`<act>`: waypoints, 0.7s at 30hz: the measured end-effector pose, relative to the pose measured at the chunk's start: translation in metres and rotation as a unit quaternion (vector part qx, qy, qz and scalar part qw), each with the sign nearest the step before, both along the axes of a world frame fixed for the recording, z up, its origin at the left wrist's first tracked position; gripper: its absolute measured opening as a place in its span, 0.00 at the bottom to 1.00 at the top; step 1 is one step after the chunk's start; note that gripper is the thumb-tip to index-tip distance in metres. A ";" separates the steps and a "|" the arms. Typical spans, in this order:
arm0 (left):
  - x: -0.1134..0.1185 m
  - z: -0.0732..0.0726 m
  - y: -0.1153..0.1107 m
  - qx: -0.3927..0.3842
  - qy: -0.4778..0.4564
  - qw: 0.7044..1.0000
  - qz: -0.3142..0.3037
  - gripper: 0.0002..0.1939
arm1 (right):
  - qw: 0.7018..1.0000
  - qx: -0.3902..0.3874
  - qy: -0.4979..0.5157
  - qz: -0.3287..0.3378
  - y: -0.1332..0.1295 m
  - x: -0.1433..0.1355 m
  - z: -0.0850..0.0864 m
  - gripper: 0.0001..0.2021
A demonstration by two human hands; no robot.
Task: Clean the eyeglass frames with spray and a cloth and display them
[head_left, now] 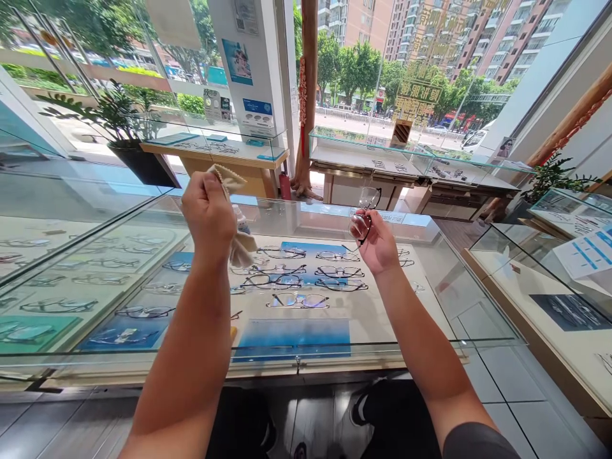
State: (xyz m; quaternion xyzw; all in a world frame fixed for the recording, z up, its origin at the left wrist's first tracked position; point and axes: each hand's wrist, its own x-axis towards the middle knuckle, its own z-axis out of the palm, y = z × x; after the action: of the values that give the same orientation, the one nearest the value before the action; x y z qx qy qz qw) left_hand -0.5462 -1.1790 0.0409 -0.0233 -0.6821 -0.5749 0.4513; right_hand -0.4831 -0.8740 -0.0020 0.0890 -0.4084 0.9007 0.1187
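Note:
My left hand [209, 210] is closed in a fist around a beige cleaning cloth [243, 248], whose ends stick out above and below the fingers. Just behind that fist a small white bottle [240, 220] is partly hidden; I cannot tell whether it is held or stands on the glass. To the right, my right hand [377, 242] pinches a pair of eyeglasses [370, 199] with clear lenses and a dark frame, held tilted upright. Both hands are above a glass display case [396, 357], in which several rows of eyeglasses [299, 301] lie.
Another glass case [535, 280] stands at the right, and more display counters [354, 156] line the window. A potted plant [143, 156] is at the far left. A wooden post [306, 95] rises beyond the case, with a red fire extinguisher [285, 186] beside it.

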 end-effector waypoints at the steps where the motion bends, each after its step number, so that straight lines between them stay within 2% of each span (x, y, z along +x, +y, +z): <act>1: -0.002 -0.001 -0.010 -0.050 -0.055 0.996 0.049 0.19 | 1.000 0.004 -0.002 0.003 0.001 -0.001 0.000 0.10; 3: -0.005 -0.006 -0.028 -0.113 -0.183 0.969 0.123 0.17 | 1.000 0.004 -0.002 0.012 0.003 -0.002 0.000 0.11; 4: -0.007 -0.009 -0.036 -0.121 -0.243 0.953 0.133 0.16 | 1.000 0.001 -0.002 0.017 0.005 -0.002 0.000 0.12; 7: -0.015 -0.022 -0.054 -0.110 -0.362 0.916 0.134 0.17 | 0.999 0.000 0.002 0.033 0.009 -0.004 0.000 0.14; 12: -0.031 -0.041 -0.066 -0.080 -0.446 0.884 0.114 0.21 | 0.997 0.021 0.004 0.073 0.020 -0.010 -0.004 0.14; 16: -0.037 -0.046 -0.063 -0.080 -0.454 0.880 0.114 0.26 | 0.991 0.057 0.021 0.120 0.029 -0.014 -0.005 0.14; 18: -0.037 -0.044 -0.060 -0.100 -0.424 0.891 0.128 0.28 | 0.986 0.077 0.041 0.143 0.033 -0.014 -0.004 0.13; 19: -0.036 -0.042 -0.058 -0.117 -0.382 0.906 0.137 0.27 | 0.983 0.086 0.051 0.153 0.035 -0.013 -0.003 0.13; 21: -0.033 -0.037 -0.051 -0.151 -0.239 0.945 0.162 0.23 | 0.977 0.106 0.069 0.169 0.038 -0.012 -0.001 0.14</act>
State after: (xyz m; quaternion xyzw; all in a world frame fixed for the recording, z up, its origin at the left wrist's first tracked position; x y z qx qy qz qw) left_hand -0.5794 -1.2301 0.0042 0.1576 -0.8434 -0.3730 0.3531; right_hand -0.4952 -0.8358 -0.0030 0.2305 -0.4711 0.8513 -0.0179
